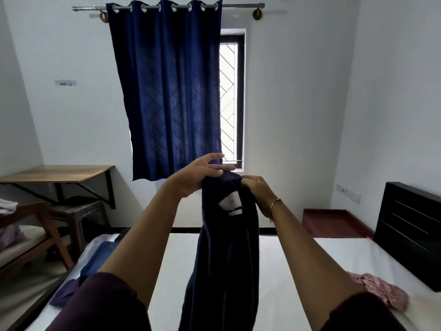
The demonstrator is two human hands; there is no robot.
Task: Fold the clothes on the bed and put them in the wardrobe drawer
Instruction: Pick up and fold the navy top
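I hold a dark navy garment (226, 259) with a white label up in front of me, above the white bed (298, 271). It hangs down in a long bunched column. My left hand (200, 174) pinches its top edge with the thumb while the fingers stretch out straight. My right hand (259, 191) grips the top right corner with curled fingers. A pink garment (379, 291) lies crumpled on the bed at the right. Blue and purple clothes (95, 266) lie on the bed's left side. No wardrobe drawer is in view.
A dark headboard (410, 235) stands at the right. A wooden wall desk (59, 174) and a wooden bench (35, 235) with cloth are at the left. A blue curtain (167, 91) covers most of the window ahead.
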